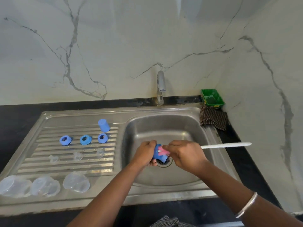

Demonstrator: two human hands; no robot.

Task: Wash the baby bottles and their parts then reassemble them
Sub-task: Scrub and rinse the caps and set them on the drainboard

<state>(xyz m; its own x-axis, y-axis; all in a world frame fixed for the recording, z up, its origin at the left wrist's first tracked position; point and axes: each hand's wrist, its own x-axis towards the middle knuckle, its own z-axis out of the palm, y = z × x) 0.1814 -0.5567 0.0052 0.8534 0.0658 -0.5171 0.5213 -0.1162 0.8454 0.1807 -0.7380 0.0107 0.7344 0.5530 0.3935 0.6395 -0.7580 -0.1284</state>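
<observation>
Fingers [148, 145] of both hands grip blue cap [157, 154] and brush [226, 145], handle pointing right.

The sink [164, 126] and its ribbed drainboard [73, 154] are brushed stainless steel with a dull sheen, the tap [161, 86] a brighter polished metal, and the wall [114, 46] behind is smooth veined marble (or a marble-look slab) above a matt black counter [16, 115]. The three rings [85, 139] and the cap [104, 126] are matt blue plastic, the three bottles [45, 185] and three teats [77, 156] clear and glossy. The folded cloth [214, 117] is a coarse checked weave, the tray [212, 99] green plastic, the brush handle [226, 145] smooth white plastic.
</observation>
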